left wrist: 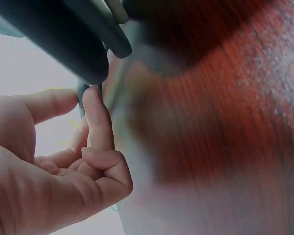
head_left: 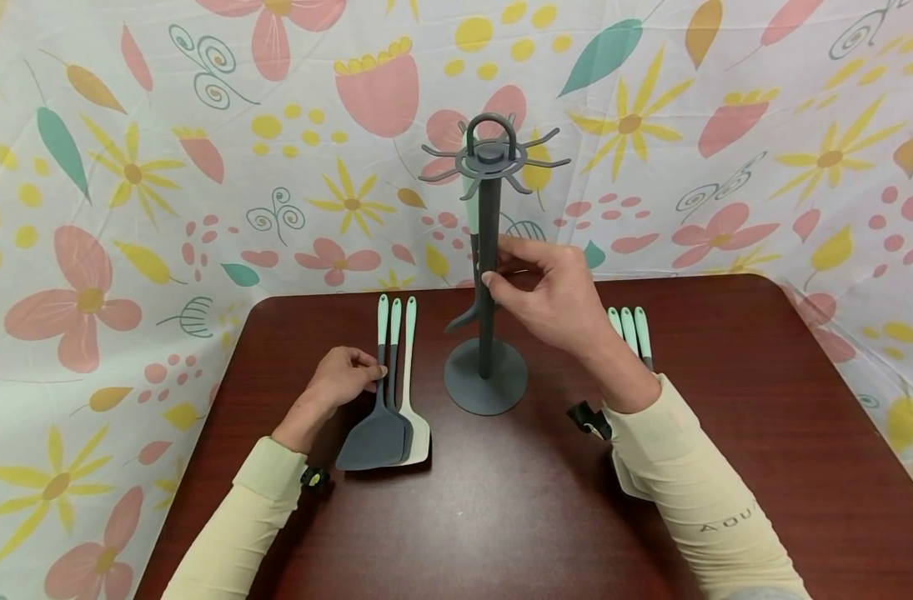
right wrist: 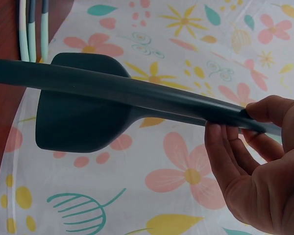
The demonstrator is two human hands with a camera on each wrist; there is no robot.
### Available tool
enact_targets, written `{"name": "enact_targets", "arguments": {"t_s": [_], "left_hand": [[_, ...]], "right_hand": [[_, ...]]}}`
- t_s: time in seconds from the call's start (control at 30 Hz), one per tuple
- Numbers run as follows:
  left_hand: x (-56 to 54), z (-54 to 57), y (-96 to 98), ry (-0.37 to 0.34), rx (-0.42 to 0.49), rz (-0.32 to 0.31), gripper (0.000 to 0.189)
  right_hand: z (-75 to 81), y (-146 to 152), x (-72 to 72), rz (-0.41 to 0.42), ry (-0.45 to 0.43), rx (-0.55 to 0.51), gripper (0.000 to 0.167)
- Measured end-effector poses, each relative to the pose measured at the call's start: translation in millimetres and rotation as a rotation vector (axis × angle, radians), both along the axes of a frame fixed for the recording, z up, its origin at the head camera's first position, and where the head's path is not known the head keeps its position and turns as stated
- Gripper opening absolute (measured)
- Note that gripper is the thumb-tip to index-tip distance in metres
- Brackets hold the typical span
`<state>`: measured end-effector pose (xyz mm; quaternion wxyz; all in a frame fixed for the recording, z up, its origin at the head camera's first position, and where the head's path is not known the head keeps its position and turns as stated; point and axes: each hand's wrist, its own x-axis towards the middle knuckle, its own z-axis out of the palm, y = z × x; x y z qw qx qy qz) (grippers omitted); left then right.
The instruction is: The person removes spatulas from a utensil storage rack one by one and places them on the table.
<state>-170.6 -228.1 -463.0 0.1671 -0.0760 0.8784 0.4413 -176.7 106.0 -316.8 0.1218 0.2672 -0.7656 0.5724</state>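
My left hand [head_left: 343,375] pinches the shaft of a dark grey turner [head_left: 377,437] with a mint handle end. In the left wrist view, the left thumb and index finger [left wrist: 99,117] meet on the dark shaft. Under that turner lie another dark one and a cream turner [head_left: 420,435], fanned and overlapping. My right hand [head_left: 549,287] grips the pole of a dark grey utensil stand [head_left: 489,250] with hooks round its top. Behind the pole hangs one dark turner [right wrist: 81,107], its blade plain in the right wrist view and mostly hidden from the head camera.
Right of the stand lie utensils with three mint handles [head_left: 627,325], mostly covered by my right forearm. A cream edge [head_left: 632,479] shows below the sleeve. The brown table [head_left: 494,517] ends at a floral cloth [head_left: 276,167] behind the stand.
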Motion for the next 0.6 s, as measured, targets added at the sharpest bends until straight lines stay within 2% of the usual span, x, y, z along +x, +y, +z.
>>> {"name": "enact_targets", "arguments": {"t_s": [0.33,0.6], "left_hand": [[-1.9,-6.2,-0.7,-0.020,-0.026,0.017,0.028],[-1.9,-6.4,-1.6,-0.029,-0.029,0.012,0.027]], "right_hand": [[0.9,-0.5,0.4,-0.002,-0.008,0.010,0.032],[-1.5,-0.5,-0.4,0.011,-0.012,-0.012,0.030]]}}
